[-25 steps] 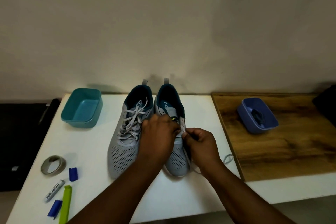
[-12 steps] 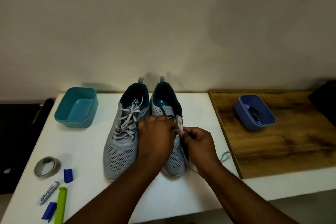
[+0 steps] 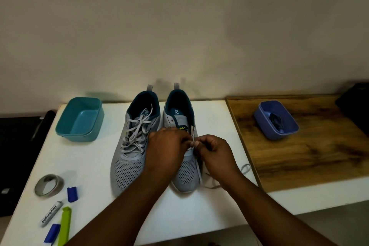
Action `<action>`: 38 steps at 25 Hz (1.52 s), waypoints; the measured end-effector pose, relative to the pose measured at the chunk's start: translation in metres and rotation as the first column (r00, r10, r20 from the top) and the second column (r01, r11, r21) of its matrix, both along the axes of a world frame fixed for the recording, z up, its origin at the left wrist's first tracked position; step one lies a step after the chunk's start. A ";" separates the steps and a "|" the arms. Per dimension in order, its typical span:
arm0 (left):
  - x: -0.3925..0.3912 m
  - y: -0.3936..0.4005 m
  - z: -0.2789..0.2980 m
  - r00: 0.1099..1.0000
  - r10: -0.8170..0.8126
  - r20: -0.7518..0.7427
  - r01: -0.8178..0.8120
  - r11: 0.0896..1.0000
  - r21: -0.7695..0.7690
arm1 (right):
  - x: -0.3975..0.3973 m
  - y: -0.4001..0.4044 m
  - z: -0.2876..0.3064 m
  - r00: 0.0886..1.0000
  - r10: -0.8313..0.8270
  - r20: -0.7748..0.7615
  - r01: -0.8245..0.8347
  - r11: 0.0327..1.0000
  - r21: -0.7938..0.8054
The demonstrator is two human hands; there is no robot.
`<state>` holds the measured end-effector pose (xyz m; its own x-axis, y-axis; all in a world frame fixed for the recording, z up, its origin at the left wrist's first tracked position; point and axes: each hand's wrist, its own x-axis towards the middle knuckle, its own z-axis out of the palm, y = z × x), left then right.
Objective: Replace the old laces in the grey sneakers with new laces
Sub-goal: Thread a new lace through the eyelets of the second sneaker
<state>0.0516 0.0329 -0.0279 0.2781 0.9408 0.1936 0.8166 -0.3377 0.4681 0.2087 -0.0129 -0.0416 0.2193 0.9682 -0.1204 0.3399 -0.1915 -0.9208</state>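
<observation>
Two grey sneakers stand side by side on the white table [image 3: 215,118], toes toward me. The left sneaker [image 3: 129,166] is fully laced with a pale lace [image 3: 137,134]. Over the right sneaker [image 3: 186,177], my left hand [image 3: 167,150] rests on the tongue area and hides the eyelets. My right hand [image 3: 216,154] pinches the pale lace at the shoe's right eyelet row. A loose length of that lace [image 3: 245,168] trails on the table to the right of the shoe. A blue tub [image 3: 276,120] on the wooden board holds dark laces [image 3: 276,122].
An empty teal tub [image 3: 79,119] sits at the table's back left. At front left lie a tape roll [image 3: 49,184], a marker [image 3: 52,213], blue caps [image 3: 71,193] and a green clip [image 3: 64,225]. The wooden board [image 3: 319,156] borders the table on the right.
The hands stay on the right sneaker; my right hand's fingers have shifted slightly up along the eyelet row. The view has drifted a little.
</observation>
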 end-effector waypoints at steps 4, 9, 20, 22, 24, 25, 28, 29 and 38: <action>-0.001 0.003 0.000 1.000 -0.020 0.011 0.020 1.000 -0.023 | 0.007 0.004 0.003 1.000 0.030 -0.004 -0.029 1.000 0.011; -0.003 0.004 -0.001 0.999 -0.044 0.009 0.044 0.998 -0.033 | 0.005 0.006 0.000 0.976 0.083 0.200 -0.095 0.994 0.053; -0.003 -0.006 0.021 0.961 -0.124 -0.248 0.121 0.992 -0.029 | 0.069 0.020 0.021 0.703 -0.690 0.172 0.689 0.721 0.072; -0.004 -0.004 0.020 0.961 -0.126 -0.246 0.127 0.992 -0.015 | 0.046 0.013 0.019 0.808 -0.343 0.480 0.237 0.934 0.268; -0.006 -0.002 0.020 0.964 -0.130 -0.230 0.130 0.991 -0.015 | 0.021 0.010 0.013 0.787 0.028 0.617 -0.188 0.962 0.197; -0.008 -0.001 0.020 0.966 -0.132 -0.224 0.131 0.991 -0.017 | 0.014 0.010 0.008 0.776 0.117 0.619 -0.265 0.952 0.152; -0.015 -0.002 0.019 0.965 -0.133 -0.227 0.134 0.991 -0.009 | 0.013 0.013 0.005 0.836 0.164 0.523 -0.277 0.950 0.144; -0.016 -0.002 0.018 0.965 -0.130 -0.227 0.133 0.991 -0.005 | 0.014 0.014 0.005 0.817 0.165 0.553 -0.282 0.950 0.132; -0.013 -0.009 0.015 0.977 -0.071 -0.202 0.071 0.997 -0.007 | 0.016 0.013 0.021 0.801 0.005 0.599 -0.165 0.963 0.213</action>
<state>0.0388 0.0243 -0.0132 0.3780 0.9171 0.1270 0.8681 -0.3988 0.2956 0.2246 -0.0001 -0.0211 0.0849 0.9658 0.2450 0.8338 0.0658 -0.5482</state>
